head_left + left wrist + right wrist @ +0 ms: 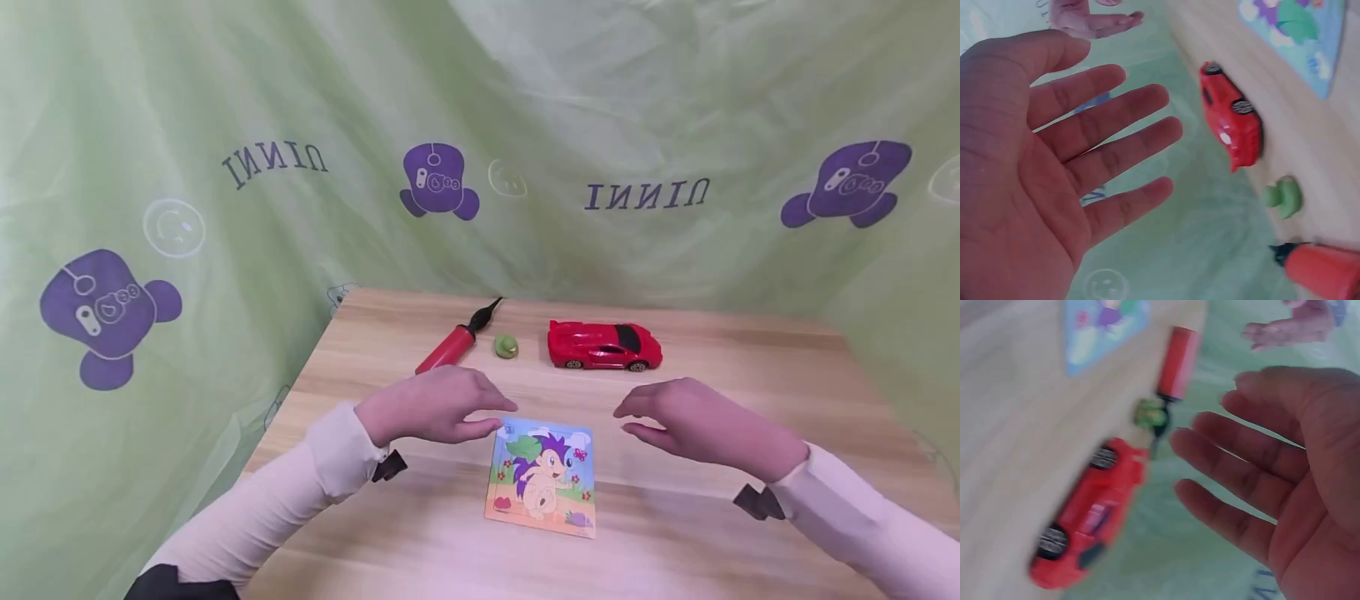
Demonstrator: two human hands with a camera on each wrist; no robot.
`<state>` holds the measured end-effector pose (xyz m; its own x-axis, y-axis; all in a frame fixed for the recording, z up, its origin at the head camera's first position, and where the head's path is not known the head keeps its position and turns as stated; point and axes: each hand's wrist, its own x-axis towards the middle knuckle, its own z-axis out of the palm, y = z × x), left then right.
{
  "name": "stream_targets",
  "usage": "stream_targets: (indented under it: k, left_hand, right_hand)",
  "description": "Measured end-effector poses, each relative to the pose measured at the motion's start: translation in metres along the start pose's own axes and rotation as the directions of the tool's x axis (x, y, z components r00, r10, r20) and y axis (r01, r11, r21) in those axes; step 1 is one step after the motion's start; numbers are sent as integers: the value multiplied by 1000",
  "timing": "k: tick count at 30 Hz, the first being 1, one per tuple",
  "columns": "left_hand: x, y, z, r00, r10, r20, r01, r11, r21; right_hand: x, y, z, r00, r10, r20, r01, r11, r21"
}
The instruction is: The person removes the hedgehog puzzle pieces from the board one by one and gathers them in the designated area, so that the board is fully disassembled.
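A square hedgehog picture puzzle (542, 479) lies flat on the wooden table, in front of both hands. My left hand (438, 407) hovers by its upper left corner in the head view, palm inward and holding nothing. On the other side, my right hand (693, 421) is raised to the right of the puzzle, its fingers relaxed and the palm bare. Behind them stand a red toy car (604, 345), a small green duck figure (506, 346) and a red hand pump (457, 337) with a black nozzle. Both wrist views show spread fingers (1116, 156) with nothing between them.
The wooden table (360, 533) reaches back to a green curtain (525, 250) with purple prints, which also hangs along both sides. The car, duck and pump line the table's far part.
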<state>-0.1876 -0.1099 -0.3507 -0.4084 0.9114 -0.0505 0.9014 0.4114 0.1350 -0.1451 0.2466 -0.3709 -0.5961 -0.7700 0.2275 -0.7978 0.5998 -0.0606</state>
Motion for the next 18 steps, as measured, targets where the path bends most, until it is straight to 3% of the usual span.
stream_targets:
  k: [4,7,12,18]
  left_hand:
    - [0,1,20,1000,-13,2,13,997,-80]
    - [2,5,42,1000,10,-6,-11,995,-100]
    - [10,16,75,998,66,14,-65,996,-63]
    - [22,30,102,994,71,82,-67,997,-49]
  right_hand:
    - [-2,5,20,999,25,36,-28,996,83]
    - [2,4,37,989,106,100,-119,984,129]
    - [16,-5,66,943,276,186,-308,934,178]
    - [24,-12,92,926,325,193,-355,922,152]
